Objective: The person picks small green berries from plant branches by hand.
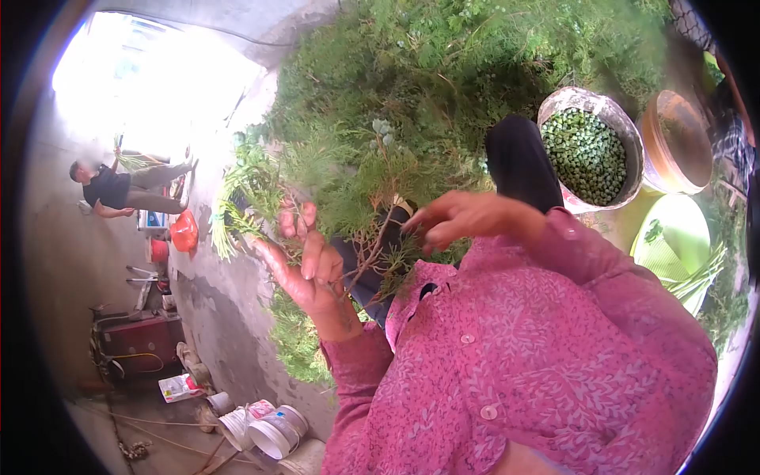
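Note:
My left hand [305,265] is palm up with its fingers curled on a leafy conifer branch [368,257]. The branch's brown, forked stem runs up from near the palm, and blue-green cones [383,131] show at its leafy top. My right hand [467,218] is on the other side of the stem. Its fingers are bent and apart, fingertips right at a twig. Behind both hands rises a large heap of cut conifer branches [443,95]. A white bucket [568,96] full of small green cones stands beyond my right knee.
An orange-tan bucket [665,119] and a lime-green basket [693,229] with green stalks are at the right. A person [111,186] stands by the bright opening at the left, near a red bag [184,231]. White buckets [277,434] lie on the concrete floor at the lower left.

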`<move>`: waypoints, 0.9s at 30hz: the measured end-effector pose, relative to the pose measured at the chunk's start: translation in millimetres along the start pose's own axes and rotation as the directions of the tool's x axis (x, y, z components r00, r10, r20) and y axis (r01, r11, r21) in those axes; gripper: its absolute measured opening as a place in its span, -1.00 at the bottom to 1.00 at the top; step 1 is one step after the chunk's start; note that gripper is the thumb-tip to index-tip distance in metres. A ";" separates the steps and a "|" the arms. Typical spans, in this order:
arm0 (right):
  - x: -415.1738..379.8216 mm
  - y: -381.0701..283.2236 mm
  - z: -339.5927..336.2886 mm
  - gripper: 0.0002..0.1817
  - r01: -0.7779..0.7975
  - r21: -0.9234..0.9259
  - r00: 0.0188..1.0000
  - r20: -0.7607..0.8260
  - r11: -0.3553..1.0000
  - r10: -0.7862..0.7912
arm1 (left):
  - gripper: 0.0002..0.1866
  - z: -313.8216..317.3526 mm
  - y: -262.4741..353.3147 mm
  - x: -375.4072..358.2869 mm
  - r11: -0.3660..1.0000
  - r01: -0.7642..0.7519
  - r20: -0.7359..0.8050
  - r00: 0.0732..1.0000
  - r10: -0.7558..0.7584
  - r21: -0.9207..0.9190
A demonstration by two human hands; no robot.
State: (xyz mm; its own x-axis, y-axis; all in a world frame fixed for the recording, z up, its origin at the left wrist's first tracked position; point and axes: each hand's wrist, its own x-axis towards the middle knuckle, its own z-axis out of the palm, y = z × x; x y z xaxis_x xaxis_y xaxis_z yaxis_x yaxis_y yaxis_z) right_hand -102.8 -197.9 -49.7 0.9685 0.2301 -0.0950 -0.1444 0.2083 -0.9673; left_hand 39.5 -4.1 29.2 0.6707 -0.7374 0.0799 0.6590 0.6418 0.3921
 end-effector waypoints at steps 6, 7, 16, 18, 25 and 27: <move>55.7 -4.5 29.0 -0.61 0.121 0.620 0.991 -0.037 0.775 -0.126 | -0.43 -4.4 -5.0 -2.2 0.998 -0.012 0.104 0.995 0.006 0.062; 59.9 -6.5 29.9 -0.61 0.125 0.616 0.991 -0.037 0.778 -0.129 | -0.39 -1.9 -8.1 -5.3 0.976 -0.095 0.040 0.995 0.089 0.195; 47.2 -26.7 35.4 -0.69 0.136 -0.109 0.947 -0.278 0.985 -0.161 | -0.64 -46.9 -1.8 -18.4 0.743 0.121 -0.214 0.976 0.031 0.658; 42.5 -36.5 39.4 -0.66 0.080 -0.270 0.927 -0.333 0.959 -0.171 | -0.55 -51.0 -0.4 -26.0 0.774 0.115 -0.236 0.971 0.045 0.623; 52.9 -15.7 43.0 -0.73 0.223 -0.525 0.782 -0.406 0.821 -0.472 | -0.22 -37.4 -1.7 -30.3 0.916 0.121 -0.011 0.992 -0.127 0.382; 60.9 -3.4 47.9 -0.75 0.452 -0.624 0.584 -0.333 0.637 -0.740 | -0.24 -41.4 -8.2 -30.1 0.882 0.112 -0.050 0.994 -0.101 0.457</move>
State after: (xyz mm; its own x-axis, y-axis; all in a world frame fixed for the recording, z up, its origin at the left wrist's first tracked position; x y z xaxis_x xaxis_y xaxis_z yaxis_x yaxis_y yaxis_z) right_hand -53.0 -139.1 -40.9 0.7404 -0.3359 0.5822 0.4719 -0.3570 -0.8061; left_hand 28.0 21.6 -14.4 0.6172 -0.7868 -0.0060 0.5015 0.3875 0.7736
